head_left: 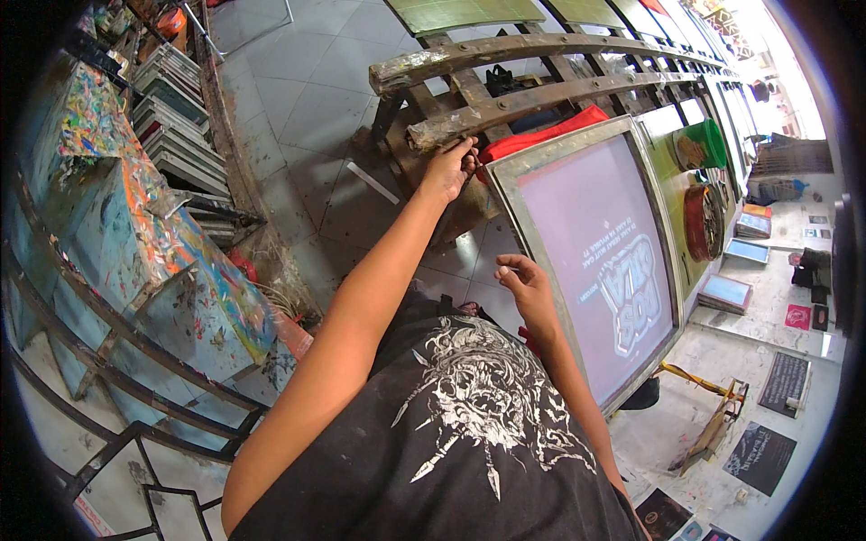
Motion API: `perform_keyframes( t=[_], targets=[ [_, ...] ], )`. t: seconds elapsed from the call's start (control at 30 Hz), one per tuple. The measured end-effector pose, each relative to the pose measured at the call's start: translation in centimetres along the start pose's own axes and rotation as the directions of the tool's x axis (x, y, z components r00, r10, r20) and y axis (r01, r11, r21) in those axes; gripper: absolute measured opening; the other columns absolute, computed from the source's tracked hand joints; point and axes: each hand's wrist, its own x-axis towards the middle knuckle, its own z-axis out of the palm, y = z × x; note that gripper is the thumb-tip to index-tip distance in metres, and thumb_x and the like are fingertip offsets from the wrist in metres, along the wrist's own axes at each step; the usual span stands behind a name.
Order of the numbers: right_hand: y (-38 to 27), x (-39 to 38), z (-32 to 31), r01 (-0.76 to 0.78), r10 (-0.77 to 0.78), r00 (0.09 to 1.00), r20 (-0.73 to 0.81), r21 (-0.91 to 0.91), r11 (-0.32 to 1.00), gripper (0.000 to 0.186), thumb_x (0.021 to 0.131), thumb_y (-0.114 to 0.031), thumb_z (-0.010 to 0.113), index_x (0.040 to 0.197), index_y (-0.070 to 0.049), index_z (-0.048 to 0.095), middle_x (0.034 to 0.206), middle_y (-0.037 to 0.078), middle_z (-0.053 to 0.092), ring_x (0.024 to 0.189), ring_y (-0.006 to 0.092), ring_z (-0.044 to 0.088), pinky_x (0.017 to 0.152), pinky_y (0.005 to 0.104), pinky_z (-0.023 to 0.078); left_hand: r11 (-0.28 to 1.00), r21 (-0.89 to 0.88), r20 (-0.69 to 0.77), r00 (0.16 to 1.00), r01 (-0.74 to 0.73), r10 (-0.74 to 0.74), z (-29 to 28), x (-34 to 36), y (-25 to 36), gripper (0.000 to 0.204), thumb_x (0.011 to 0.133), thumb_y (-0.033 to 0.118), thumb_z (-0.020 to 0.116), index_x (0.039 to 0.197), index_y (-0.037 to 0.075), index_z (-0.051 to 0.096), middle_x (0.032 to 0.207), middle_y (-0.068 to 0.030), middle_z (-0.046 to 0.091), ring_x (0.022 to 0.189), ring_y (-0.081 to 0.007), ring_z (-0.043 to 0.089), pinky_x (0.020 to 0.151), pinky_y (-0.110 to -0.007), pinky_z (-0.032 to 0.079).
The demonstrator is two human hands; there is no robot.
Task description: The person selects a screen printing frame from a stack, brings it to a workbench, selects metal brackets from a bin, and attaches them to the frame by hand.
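My left hand (pixel 449 173) reaches forward to the end of a worn wooden rail (pixel 451 124), its fingers curled and bunched close together. Whatever lies in those fingers, if anything, I cannot make out. Just right of them is a folded red cloth (pixel 546 133) beside a screen-printing frame (pixel 663 194). The frame's pale mesh carries a lettered design and slants along my right side. By the frame's near left edge hangs my right hand (pixel 530 290), fingers loosely bent, thumb and fingertips apart, with nothing visible in it.
A green tub (pixel 702 144) and a round reddish-brown container (pixel 704 223) stand beyond the frame. To the left, several screen frames (pixel 185 149) are stacked by a paint-splattered surface (pixel 113 167). Dark metal bars (pixel 117 325) curve at lower left. A white strip (pixel 373 182) lies on the tiled floor.
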Motion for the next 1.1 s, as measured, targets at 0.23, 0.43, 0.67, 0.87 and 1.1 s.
perform_keyframes(
  t=[0.23, 0.43, 0.67, 0.87, 1.1],
  targets=[
    [-3.1, 3.4, -0.8, 0.125, -0.187, 0.971, -0.146, -0.352, 0.928, 0.023, 0.088, -0.018, 0.066, 0.1, 0.001, 0.066, 0.092, 0.009, 0.067, 0.088, 0.016, 0.062, 0.081, 0.03, 0.047, 1.0, 0.019, 0.032, 0.999, -0.025, 0.024, 0.0, -0.4, 0.3, 0.013, 0.093, 0.017, 0.062, 0.1, 0.007, 0.065, 0.08, 0.0012, 0.059, 0.067, -0.0058, 0.053, 0.06, -0.021, 0.045],
    [-8.5, 14.0, -0.5, 0.411, -0.542, 0.84, 0.016, -0.671, 0.617, 0.024, 0.084, -0.023, 0.066, 0.095, -0.001, 0.07, 0.101, 0.018, 0.066, 0.097, 0.033, 0.063, 0.085, 0.0386, 0.048, 1.0, 0.026, -0.004, 1.0, 0.014, -0.014, 0.1, -0.3, 0.4, 0.013, 0.093, 0.018, 0.062, 0.099, 0.006, 0.066, 0.08, 0.0012, 0.061, 0.066, -0.0056, 0.055, 0.058, -0.02, 0.048],
    [-8.6, 20.3, 0.5, 0.245, -0.15, 0.967, 0.207, -0.915, 0.32, 0.031, 0.081, -0.033, 0.061, 0.092, -0.006, 0.073, 0.097, 0.02, 0.067, 0.096, 0.0362, 0.063, 0.089, 0.0452, 0.045, 0.996, 0.078, -0.04, 0.999, 0.032, -0.029, 0.7, -0.8, 0.6, 0.012, 0.093, 0.019, 0.062, 0.098, 0.009, 0.068, 0.081, 0.0029, 0.063, 0.064, -0.0042, 0.057, 0.056, -0.018, 0.049],
    [-8.5, 20.0, 1.7, 0.218, -0.16, 0.97, 0.181, -0.941, 0.26, 0.032, 0.08, -0.038, 0.063, 0.09, -0.009, 0.073, 0.089, 0.019, 0.069, 0.091, 0.0354, 0.065, 0.085, 0.0462, 0.045, 0.997, 0.077, -0.002, 1.0, 0.013, -0.013, 0.2, -0.4, 0.2, 0.019, 0.095, 0.021, 0.06, 0.105, 0.006, 0.067, 0.084, 0.0027, 0.06, 0.069, -0.0054, 0.054, 0.062, -0.019, 0.049],
    [-9.2, 19.6, 1.5, 0.192, -0.111, 0.98, 0.165, -0.927, 0.323, 0.035, 0.079, -0.042, 0.068, 0.089, -0.01, 0.074, 0.087, 0.018, 0.07, 0.089, 0.0348, 0.066, 0.084, 0.0431, 0.048, 0.998, 0.057, -0.038, 0.999, 0.039, -0.037, 0.5, -0.6, 0.5, 0.019, 0.094, 0.02, 0.06, 0.106, 0.007, 0.067, 0.085, 0.0028, 0.059, 0.069, -0.0052, 0.055, 0.062, -0.019, 0.05]
  ],
)
